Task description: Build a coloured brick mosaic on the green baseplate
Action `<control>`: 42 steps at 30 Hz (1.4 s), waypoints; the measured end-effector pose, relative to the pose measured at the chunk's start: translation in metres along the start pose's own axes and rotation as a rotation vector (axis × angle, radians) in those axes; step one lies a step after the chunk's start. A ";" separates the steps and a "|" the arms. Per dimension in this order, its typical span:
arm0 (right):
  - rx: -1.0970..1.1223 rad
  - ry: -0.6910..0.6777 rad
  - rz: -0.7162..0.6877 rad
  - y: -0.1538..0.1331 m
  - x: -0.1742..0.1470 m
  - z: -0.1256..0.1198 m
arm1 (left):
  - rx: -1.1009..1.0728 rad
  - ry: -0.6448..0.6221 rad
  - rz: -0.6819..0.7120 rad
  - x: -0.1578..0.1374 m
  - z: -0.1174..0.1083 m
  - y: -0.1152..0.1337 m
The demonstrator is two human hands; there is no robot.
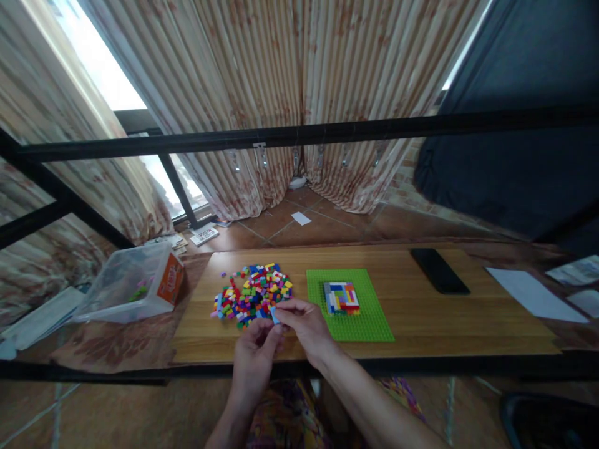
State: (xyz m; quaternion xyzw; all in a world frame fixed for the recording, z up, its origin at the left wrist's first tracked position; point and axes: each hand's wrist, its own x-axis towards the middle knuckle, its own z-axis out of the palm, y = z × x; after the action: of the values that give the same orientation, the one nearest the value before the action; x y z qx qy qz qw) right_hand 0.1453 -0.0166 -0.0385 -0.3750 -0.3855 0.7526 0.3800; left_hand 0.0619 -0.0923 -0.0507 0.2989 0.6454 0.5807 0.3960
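A light blue toy brick (275, 315) is pinched between the thumb and fingers of my right hand (306, 325). Just below and to its left is my left hand (256, 349), fingers curled and thumb pressed in; whether it also grips the brick or another small piece is hidden. Behind my hands spreads a pile of colourful toy bricks (255, 288). To the right of my right hand lies a green baseplate (374, 318). On it stands a low, squarish build of multicoloured bricks (341, 298).
The wooden tabletop (402, 330) carries a black phone (438, 270) at the right. A clear plastic box (126, 280) with an orange label stands left of it. White paper (533, 293) lies at the far right. A black metal bar (299, 133) crosses beyond the table, before curtains.
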 end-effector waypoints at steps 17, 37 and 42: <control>-0.042 -0.051 0.141 0.043 -0.017 -0.018 | -0.334 -0.120 -0.260 -0.038 -0.027 -0.023; -1.319 -0.081 -0.556 0.014 0.060 -0.006 | -0.434 0.102 -0.343 -0.033 -0.032 -0.024; -1.022 -0.100 -0.593 0.005 0.027 -0.025 | -0.428 0.094 -0.345 -0.029 -0.021 -0.012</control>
State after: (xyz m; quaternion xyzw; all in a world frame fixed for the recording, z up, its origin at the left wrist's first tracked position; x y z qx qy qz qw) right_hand 0.1540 0.0123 -0.0607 -0.3508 -0.8048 0.3499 0.3268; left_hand 0.0599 -0.1291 -0.0574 0.0667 0.5672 0.6410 0.5128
